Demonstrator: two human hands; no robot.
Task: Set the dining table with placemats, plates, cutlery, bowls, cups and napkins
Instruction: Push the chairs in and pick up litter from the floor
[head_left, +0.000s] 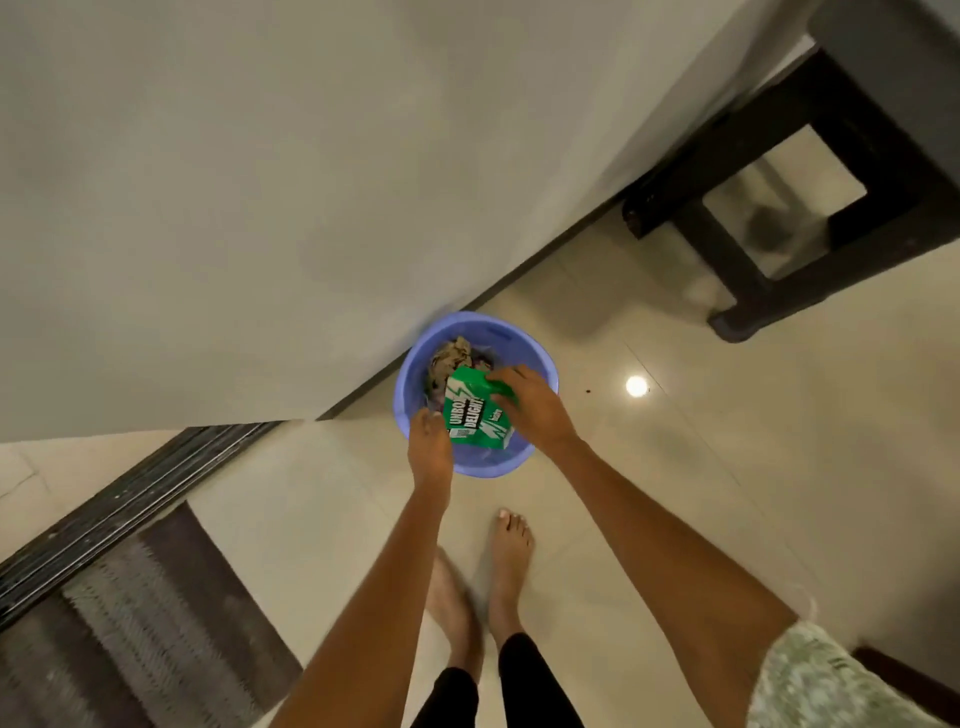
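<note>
A blue plastic bin (543, 375) stands on the floor against the wall, with crumpled brown paper (451, 356) inside. A green printed packet (475, 415) sits in the bin's mouth. My right hand (530, 408) grips the packet's upper right edge. My left hand (430, 447) is at the packet's left side over the bin's rim; its fingers point down and I cannot tell whether they hold the packet. No plates, cutlery, cups or placemats are in view.
A grey wall (260, 182) fills the upper left. A dark wooden stool or table frame (831, 208) stands at the upper right. A striped doormat (135, 623) and a dark door track (130, 499) lie at the lower left. My bare feet (509, 561) stand on glossy beige tiles.
</note>
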